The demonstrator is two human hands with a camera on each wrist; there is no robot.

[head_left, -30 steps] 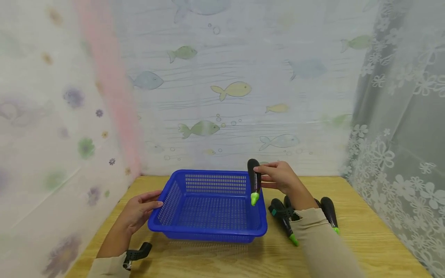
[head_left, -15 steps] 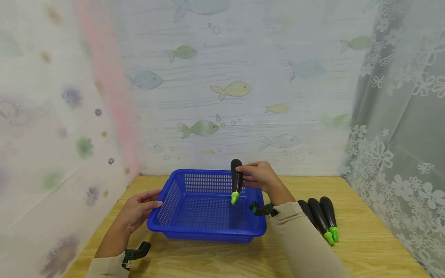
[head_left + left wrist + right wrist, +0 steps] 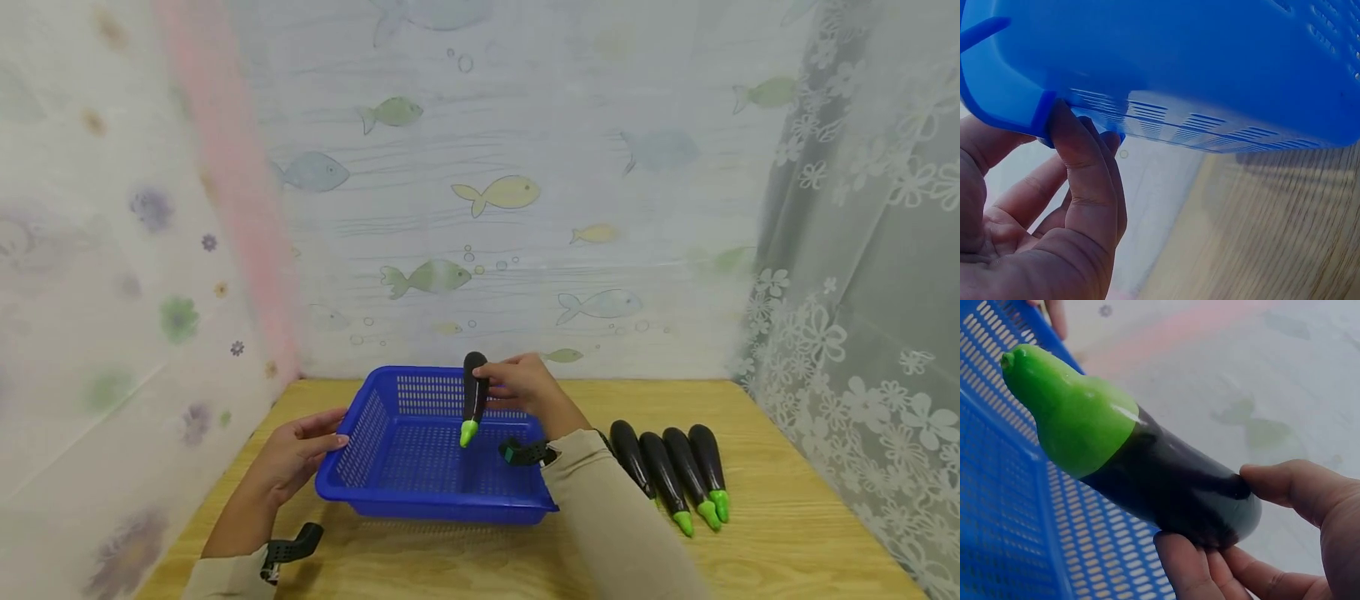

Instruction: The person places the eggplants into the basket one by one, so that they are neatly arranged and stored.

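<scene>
A blue slotted basket is tilted, its left rim pinched between thumb and fingers of the left hand. Above the basket's inside, the right hand pinches a dark eggplant near its rounded end, green stem pointing down. The right wrist view shows thumb on one side of the eggplant and fingers on the other, with the basket's slotted wall behind. In the left wrist view, the fingers curl at the basket's rim.
Several more eggplants lie side by side on the wooden table, right of the basket, the leftmost partly covered by the right sleeve. A fish-patterned curtain hangs behind the table, with lace at the right.
The right hand has carried the eggplant leftward, from the basket's right side to over its middle. More of the eggplants on the table now show. The left hand keeps its grip.
</scene>
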